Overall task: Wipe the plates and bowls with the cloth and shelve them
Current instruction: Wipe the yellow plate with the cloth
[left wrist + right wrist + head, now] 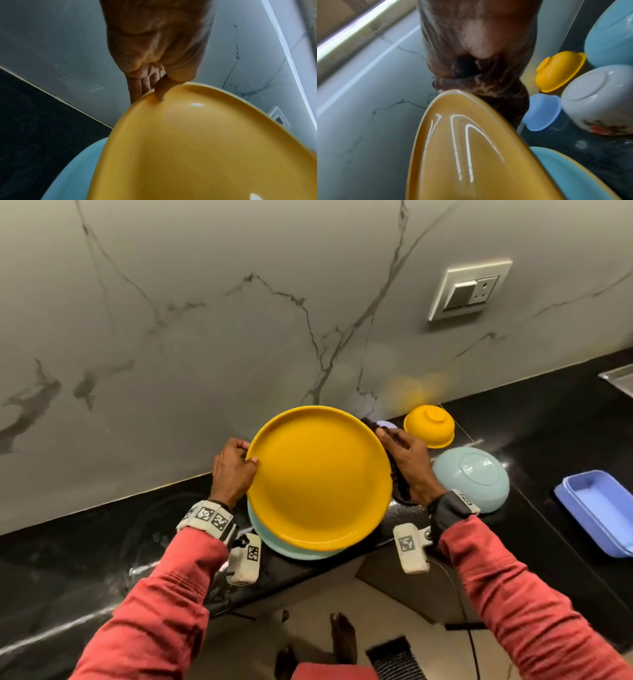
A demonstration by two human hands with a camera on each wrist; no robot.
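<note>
A yellow plate [318, 477] [197, 148] [462, 155] is held above the black counter, tilted. My left hand [234, 465] [154, 83] pinches its left rim, thumb on the inner face and fingers behind. My right hand [409, 465] grips a dark cloth [399, 484] [496, 94] against the plate's right rim. Beneath lies a pale blue plate [294, 547] [72, 169] [570, 173]. Upside down on the counter to the right stand a yellow bowl [430, 426] [559, 70] and a pale blue bowl [472, 477] [594, 97]. A small blue bowl [542, 111] stands inverted behind the cloth.
A purple rectangular container [596, 508] sits at the far right of the counter [102, 535]. The marble wall [205, 320] rises close behind, with a switch and socket plate [469, 290]. A steel sink edge [620, 378] shows at the right. My bare feet are on the floor below.
</note>
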